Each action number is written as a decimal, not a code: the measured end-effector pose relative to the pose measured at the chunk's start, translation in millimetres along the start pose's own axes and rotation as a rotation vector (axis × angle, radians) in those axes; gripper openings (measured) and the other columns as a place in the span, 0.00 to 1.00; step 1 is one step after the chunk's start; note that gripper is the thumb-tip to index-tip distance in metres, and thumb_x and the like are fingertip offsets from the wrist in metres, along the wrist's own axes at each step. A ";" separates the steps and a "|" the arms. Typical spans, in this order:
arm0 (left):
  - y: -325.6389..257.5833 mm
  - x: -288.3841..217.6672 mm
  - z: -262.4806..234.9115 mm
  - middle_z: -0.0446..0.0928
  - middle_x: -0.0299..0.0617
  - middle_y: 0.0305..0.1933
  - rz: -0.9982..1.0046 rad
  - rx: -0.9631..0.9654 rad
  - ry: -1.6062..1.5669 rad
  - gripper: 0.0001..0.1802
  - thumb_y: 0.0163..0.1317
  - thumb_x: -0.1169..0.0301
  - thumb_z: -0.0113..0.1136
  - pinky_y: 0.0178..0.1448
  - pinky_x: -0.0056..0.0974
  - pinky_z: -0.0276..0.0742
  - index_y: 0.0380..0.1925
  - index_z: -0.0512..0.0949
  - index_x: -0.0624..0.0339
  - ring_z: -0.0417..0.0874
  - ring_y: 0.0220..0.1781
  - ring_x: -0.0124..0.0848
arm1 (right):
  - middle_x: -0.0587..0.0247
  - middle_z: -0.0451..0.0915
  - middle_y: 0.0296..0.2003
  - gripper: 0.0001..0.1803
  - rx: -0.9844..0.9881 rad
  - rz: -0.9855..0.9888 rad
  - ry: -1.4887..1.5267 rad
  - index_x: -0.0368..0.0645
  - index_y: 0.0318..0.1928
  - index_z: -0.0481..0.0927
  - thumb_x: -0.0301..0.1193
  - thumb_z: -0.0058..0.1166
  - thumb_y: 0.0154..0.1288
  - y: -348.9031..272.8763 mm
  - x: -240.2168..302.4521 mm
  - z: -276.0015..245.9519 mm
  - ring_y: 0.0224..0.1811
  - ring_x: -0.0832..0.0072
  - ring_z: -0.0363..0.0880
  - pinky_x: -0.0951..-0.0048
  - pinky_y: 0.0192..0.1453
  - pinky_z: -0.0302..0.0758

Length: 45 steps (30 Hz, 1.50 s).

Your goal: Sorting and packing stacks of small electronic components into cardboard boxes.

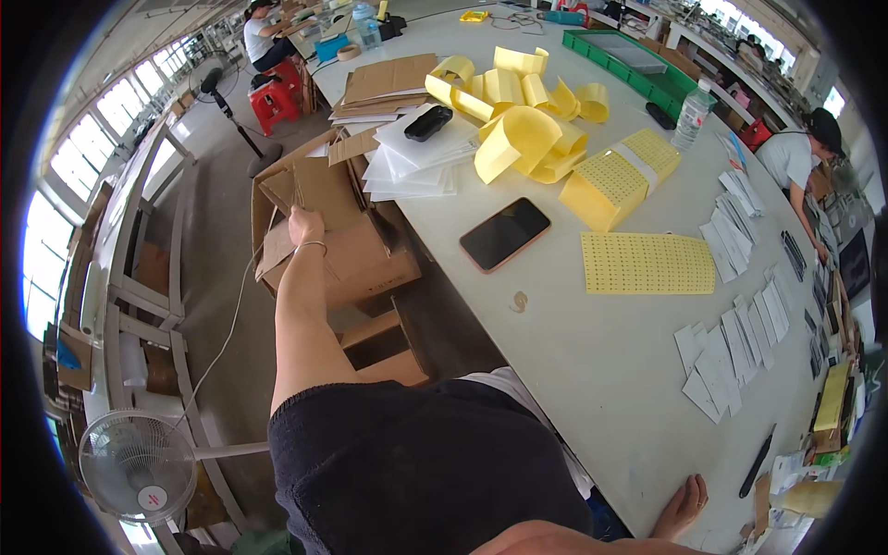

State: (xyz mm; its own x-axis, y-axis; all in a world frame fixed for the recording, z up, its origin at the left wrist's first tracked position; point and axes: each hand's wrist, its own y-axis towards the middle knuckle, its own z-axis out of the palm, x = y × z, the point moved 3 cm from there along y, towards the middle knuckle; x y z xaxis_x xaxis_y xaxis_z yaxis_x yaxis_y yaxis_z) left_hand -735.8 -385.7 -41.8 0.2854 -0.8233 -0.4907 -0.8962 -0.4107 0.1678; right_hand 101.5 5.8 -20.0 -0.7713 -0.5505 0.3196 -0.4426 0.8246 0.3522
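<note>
Two hands are in our view, set well apart. Our left hand (305,225) reaches down beside the table into an open brown cardboard box (356,250) that stands on the floor against the table's edge; its fingers are curled over the top of a brown cardboard flap (319,190) inside the box, gripping it. A thin bracelet sits on that wrist. Our right hand (683,507) rests flat on the near edge of the white tabletop (592,361), its fingers spread wide and holding nothing.

On the tabletop, well beyond both hands, a black smartphone in a pink case (505,234) lies face up. Just to its right lies a flat yellow sheet of small stickers (647,264), and behind that a thick yellow stack of sticker sheets (618,178). Curled yellow backing strips (523,111) are heaped farther back, beside a pile of white sheets (416,157) with a black object on top. Small white paper slips (731,347) lie in rows near the right edge. A white floor fan (137,467) stands on the floor at our lower left.
</note>
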 end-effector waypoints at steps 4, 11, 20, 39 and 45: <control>5.8 -1.5 4.6 0.80 0.55 0.49 0.023 -0.074 -0.205 0.17 0.59 0.65 0.54 0.55 0.48 0.75 0.47 0.75 0.60 0.80 0.53 0.51 | 0.51 0.75 0.54 0.14 -0.014 0.029 0.083 0.33 0.49 0.78 0.18 0.48 0.63 -1.8 4.1 -0.5 0.57 0.56 0.71 0.62 0.62 0.68; 30.2 29.8 -0.5 0.80 0.57 0.46 -0.131 -0.300 -0.514 0.14 0.66 0.62 0.50 0.51 0.50 0.76 0.42 0.75 0.62 0.81 0.49 0.53 | 0.51 0.75 0.53 0.14 -0.011 0.026 0.095 0.34 0.47 0.79 0.17 0.49 0.61 2.3 11.1 -2.4 0.56 0.56 0.72 0.61 0.61 0.69; -49.7 -101.9 -44.7 0.77 0.39 0.34 0.126 -0.015 -1.451 0.13 0.68 0.61 0.55 0.24 0.32 0.72 0.39 0.71 0.60 0.77 0.28 0.26 | 0.50 0.78 0.49 0.12 -0.094 0.038 0.141 0.37 0.44 0.79 0.19 0.52 0.58 10.8 31.3 -13.9 0.52 0.54 0.74 0.60 0.57 0.72; -751.1 -141.3 -146.8 0.75 0.40 0.32 1.743 2.551 -0.534 0.08 0.69 0.72 0.53 0.37 0.31 0.76 0.45 0.69 0.61 0.77 0.32 0.25 | 0.63 0.79 0.50 0.18 -1.005 0.885 1.108 0.38 0.59 0.70 0.25 0.48 0.69 -161.6 81.4 -100.2 0.49 0.77 0.77 0.75 0.51 0.73; -809.4 -130.9 -158.1 0.78 0.47 0.43 2.664 1.986 -0.970 0.07 0.59 0.74 0.59 0.56 0.43 0.71 0.37 0.76 0.63 0.77 0.48 0.44 | 0.67 0.80 0.41 0.16 -1.164 1.274 0.550 0.36 0.53 0.73 0.26 0.52 0.65 -340.2 90.6 -151.8 0.41 0.81 0.76 0.77 0.43 0.73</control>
State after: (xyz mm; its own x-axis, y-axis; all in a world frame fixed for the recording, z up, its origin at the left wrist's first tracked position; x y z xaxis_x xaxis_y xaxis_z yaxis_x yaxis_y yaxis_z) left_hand 5.9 -7.4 21.7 0.1476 0.7839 -0.6031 0.8972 0.1505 0.4152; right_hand 251.6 -344.4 22.6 -0.0147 0.1022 0.9947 0.9327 0.3598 -0.0231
